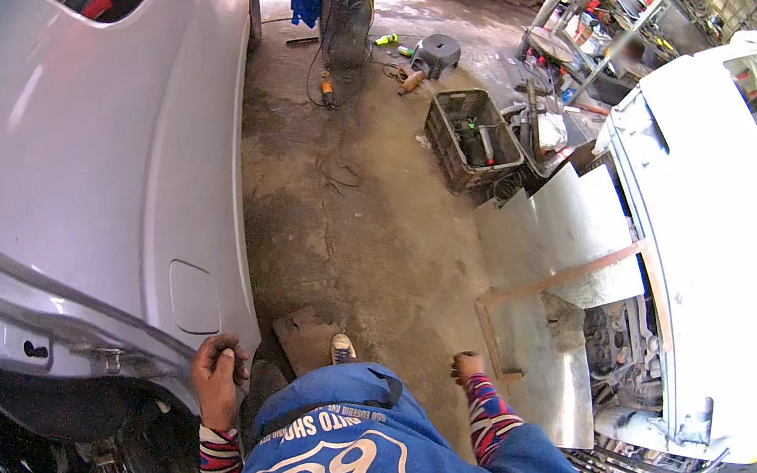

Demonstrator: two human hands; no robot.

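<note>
My left hand [217,379] hangs beside the rear side panel of a silver car [75,149], near its fuel flap [193,297]. Its fingers are loosely curled, dark at the tips, with no object showing in them. Whether it touches the panel I cannot tell. On the other side my right hand [468,367] is held out over the floor, fingers curled in and nothing seen in them. Nearest to it is the end of a rusty angled metal frame [493,339], which lies over sheet metal [537,361]. Both forearms wear patterned sleeves.
A white vehicle body part [706,229] stands at the right above loose metal parts [624,345]. Farther ahead are a black crate [448,144] with tools, a dark stool [437,53] and a post [348,4] with cords. A flat brown piece [305,336] lies by my shoe [342,348].
</note>
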